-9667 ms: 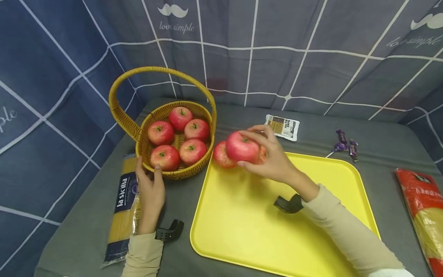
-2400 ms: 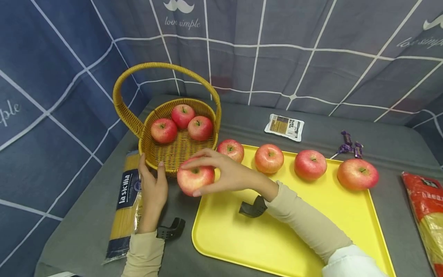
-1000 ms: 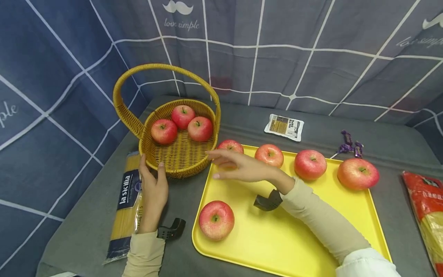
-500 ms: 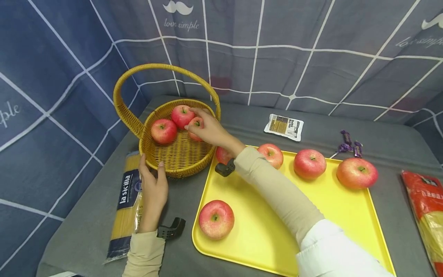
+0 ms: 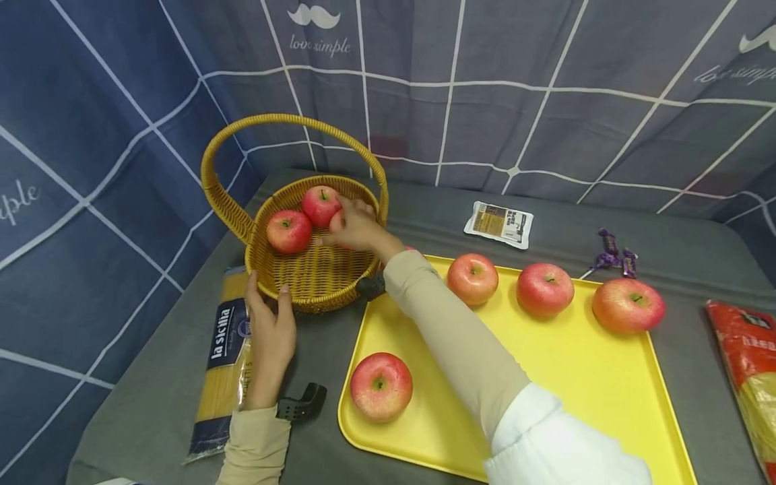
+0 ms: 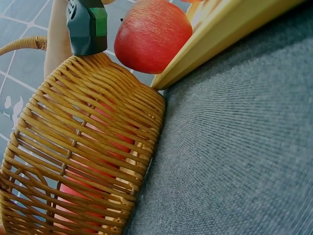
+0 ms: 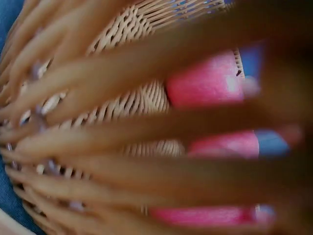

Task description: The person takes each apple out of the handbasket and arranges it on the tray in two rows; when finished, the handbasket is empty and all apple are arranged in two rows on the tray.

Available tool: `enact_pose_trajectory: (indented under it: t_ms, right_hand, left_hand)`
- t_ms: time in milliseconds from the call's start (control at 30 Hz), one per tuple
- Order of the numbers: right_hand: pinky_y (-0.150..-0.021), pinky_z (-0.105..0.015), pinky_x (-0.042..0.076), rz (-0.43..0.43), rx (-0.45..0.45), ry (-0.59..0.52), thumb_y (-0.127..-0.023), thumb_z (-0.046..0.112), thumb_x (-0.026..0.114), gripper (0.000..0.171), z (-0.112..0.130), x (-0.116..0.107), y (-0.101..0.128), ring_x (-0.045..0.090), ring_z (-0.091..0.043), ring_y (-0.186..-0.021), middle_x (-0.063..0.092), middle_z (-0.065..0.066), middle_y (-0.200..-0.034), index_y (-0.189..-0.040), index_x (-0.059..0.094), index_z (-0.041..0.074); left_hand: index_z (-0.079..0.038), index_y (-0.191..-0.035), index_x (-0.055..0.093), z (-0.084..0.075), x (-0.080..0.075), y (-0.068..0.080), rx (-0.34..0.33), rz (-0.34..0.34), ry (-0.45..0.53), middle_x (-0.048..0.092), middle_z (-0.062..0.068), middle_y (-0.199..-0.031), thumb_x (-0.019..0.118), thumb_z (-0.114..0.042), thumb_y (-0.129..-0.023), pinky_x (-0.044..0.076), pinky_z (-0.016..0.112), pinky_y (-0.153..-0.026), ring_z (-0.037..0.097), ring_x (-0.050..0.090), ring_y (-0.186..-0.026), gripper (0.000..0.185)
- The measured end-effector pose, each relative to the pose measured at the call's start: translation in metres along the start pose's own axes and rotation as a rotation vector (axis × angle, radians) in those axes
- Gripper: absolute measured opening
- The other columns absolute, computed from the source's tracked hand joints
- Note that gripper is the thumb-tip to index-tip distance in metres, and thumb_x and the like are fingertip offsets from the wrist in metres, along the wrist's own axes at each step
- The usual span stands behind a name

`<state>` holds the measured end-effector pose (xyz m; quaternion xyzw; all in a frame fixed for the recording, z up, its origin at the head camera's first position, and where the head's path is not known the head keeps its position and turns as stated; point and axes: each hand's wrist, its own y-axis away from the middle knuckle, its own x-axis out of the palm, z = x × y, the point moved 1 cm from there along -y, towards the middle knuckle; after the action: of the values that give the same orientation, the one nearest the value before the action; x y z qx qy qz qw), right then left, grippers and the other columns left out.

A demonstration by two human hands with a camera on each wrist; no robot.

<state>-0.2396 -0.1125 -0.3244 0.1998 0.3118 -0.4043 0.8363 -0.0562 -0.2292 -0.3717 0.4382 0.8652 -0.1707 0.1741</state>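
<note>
A yellow wicker basket (image 5: pixel 312 296) with a tall handle stands at the left. Inside it lie two uncovered red apples, the left apple (image 5: pixel 288 232) and the back apple (image 5: pixel 321 205). My right hand (image 5: pixel 358 229) reaches in and holds a third apple (image 5: pixel 337 220), mostly hidden under the fingers. My left hand (image 5: pixel 271 330) rests against the basket's front rim, index finger and thumb extended. Blurred weave and pink apples (image 7: pixel 208 81) fill the right wrist view. The basket's outer wall (image 6: pixel 93 137) fills much of the left wrist view.
A yellow tray (image 5: pixel 582 377) bears a front-left apple (image 5: pixel 381 386) and a back row of apples (image 5: pixel 545 289), one mostly covered by the right arm. Around it lie a spaghetti pack (image 5: pixel 221 364), a white-edged packet (image 5: pixel 499 224), purple candies (image 5: pixel 608 254) and a red bag (image 5: pixel 742 364).
An apple was set down on the tray's front left. Over the last second my right hand moved left from above the tray into the basket, onto its right apple. My left hand stayed put.
</note>
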Motion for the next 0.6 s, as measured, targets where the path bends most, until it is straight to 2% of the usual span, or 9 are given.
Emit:
enact_pose_trajectory:
  t_ms: [100,233,267,433,600]
  right_hand:
    - [-0.108,-0.042,0.026,0.034,-0.046,0.053,-0.071,0.030,0.075,0.098,-0.002,0.002,0.001,0.020,-0.030,-0.134,0.025,-0.010,-0.146,-0.146,0.013,0.020]
    - [-0.111,-0.045,0.020,0.057,-0.109,0.041,-0.070,0.021,0.077,0.098,-0.005,0.003,0.001,0.016,-0.031,-0.139,0.021,-0.006,-0.150,-0.146,0.016,0.022]
    - [-0.111,-0.044,0.020,0.051,-0.127,0.030,-0.069,0.021,0.077,0.098,-0.006,0.003,0.001,0.016,-0.029,-0.139,0.022,-0.005,-0.150,-0.146,0.017,0.022]
    - [-0.104,-0.033,0.034,0.007,-0.222,-0.058,-0.068,0.025,0.077,0.087,-0.005,0.003,0.005,0.035,-0.018,-0.131,0.034,0.001,-0.145,-0.142,0.031,0.018]
    - [-0.106,-0.033,0.030,-0.080,-0.339,-0.164,-0.069,0.035,0.076,0.073,-0.005,-0.003,0.024,0.035,-0.011,-0.129,0.044,0.008,-0.137,-0.133,0.045,0.022]
  left_hand:
    - [-0.016,-0.146,0.007,0.000,0.000,0.000,-0.002,-0.004,-0.009,0.013,0.011,-0.151,0.038,-0.039,-0.095,0.019,0.052,-0.108,0.029,0.017,-0.138,0.064]
    - [-0.014,-0.145,0.009,-0.001,0.001,-0.001,0.008,-0.006,-0.005,0.014,0.012,-0.151,0.039,-0.037,-0.095,0.018,0.051,-0.109,0.028,0.016,-0.138,0.063]
    - [-0.013,-0.145,0.009,-0.001,0.001,-0.002,0.013,-0.007,0.000,0.014,0.012,-0.151,0.039,-0.037,-0.095,0.018,0.051,-0.109,0.028,0.016,-0.138,0.063]
    - [-0.013,-0.145,0.009,-0.001,0.002,-0.002,0.012,-0.005,0.002,0.013,0.012,-0.151,0.039,-0.038,-0.095,0.018,0.051,-0.109,0.028,0.016,-0.138,0.064]
    - [-0.014,-0.145,0.009,-0.001,0.000,-0.001,0.000,-0.012,-0.017,0.013,0.011,-0.151,0.039,-0.039,-0.095,0.019,0.051,-0.109,0.030,0.017,-0.138,0.064]
